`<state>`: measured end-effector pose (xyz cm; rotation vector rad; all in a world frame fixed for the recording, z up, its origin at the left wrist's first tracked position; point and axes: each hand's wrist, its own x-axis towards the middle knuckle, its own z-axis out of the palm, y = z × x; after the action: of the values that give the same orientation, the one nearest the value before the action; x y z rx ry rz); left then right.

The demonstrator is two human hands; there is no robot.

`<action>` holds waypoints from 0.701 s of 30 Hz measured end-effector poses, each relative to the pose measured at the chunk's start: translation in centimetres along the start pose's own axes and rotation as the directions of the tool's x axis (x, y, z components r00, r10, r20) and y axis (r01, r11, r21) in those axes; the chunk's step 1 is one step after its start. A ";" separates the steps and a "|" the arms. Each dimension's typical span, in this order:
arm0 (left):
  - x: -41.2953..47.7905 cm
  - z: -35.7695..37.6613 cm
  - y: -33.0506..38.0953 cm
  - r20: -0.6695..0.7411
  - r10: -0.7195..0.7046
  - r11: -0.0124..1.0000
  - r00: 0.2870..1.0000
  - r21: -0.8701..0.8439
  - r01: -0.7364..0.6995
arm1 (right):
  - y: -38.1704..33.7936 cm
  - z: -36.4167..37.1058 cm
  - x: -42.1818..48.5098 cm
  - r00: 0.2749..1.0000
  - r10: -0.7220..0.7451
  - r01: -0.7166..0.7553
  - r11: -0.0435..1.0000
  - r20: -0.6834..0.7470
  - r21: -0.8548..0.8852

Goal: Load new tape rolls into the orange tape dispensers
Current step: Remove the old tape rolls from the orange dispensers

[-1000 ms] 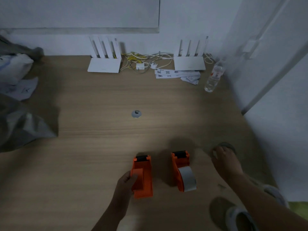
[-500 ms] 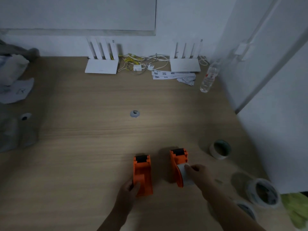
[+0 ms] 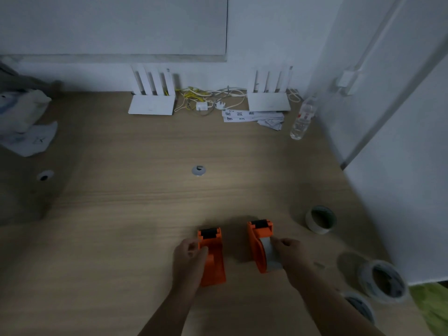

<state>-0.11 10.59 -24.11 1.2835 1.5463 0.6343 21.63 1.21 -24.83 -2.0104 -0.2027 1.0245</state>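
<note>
A light wood-grain tabletop point(image 3: 145, 209) is seen under dim light, brightest near its middle. It is bounded by a pale grey-white back wall point(image 3: 266, 32) bearing a large flat rectangular panel point(image 3: 114, 23), possibly a board.

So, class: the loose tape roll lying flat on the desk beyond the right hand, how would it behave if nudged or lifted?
Lying flat on its side, the tape roll would probably slide rather than roll. Its hollow core suggests it is fairly light. Stood on edge, it would likely roll across the smooth desk.
</note>
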 end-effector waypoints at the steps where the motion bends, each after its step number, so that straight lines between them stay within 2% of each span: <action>1: -0.1 0.4 0.7 0.045 0.018 1.000 0.999 -0.001 -0.018 | -0.1 0.3 -0.3 1.000 -0.015 0.015 0.999 -0.003 0.039; 3: -0.3 1.4 1.8 0.154 0.027 0.999 0.988 -0.031 -0.022 | -0.6 0.9 -1.0 1.000 -0.027 0.026 0.994 0.006 0.103; 6: -1.2 2.8 3.5 0.348 -0.046 0.994 0.936 -0.077 0.078 | -1.4 1.9 -2.2 0.994 -0.106 0.101 0.981 0.022 0.168; 8: -2.0 3.3 4.5 0.420 -0.063 0.992 0.905 -0.075 0.104 | -2.2 2.7 -3.4 0.985 -0.165 0.151 0.968 0.053 0.199; 10: -2.5 3.4 5.1 0.450 -0.034 0.993 0.893 -0.089 0.082 | -2.7 3.6 -4.3 0.970 -0.235 0.216 0.952 0.066 0.218; 12: -2.7 3.2 5.4 0.477 0.054 0.990 0.877 -0.140 0.015 | -3.2 4.4 -4.9 0.959 -0.281 0.263 0.938 0.049 0.226; 16: -2.6 2.3 5.8 0.440 0.169 0.974 0.882 -0.209 -0.083 | -4.7 5.6 -6.2 0.955 -0.297 0.285 0.933 0.024 0.220; 21: -2.5 1.2 6.0 0.392 0.122 0.958 0.912 -0.287 -0.005 | -5.7 5.8 -7.1 0.937 -0.348 0.340 0.926 0.024 0.167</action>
<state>3.34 9.82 -18.49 1.1635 1.0340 0.5608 14.06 4.94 -18.19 -1.7256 -0.4707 0.8410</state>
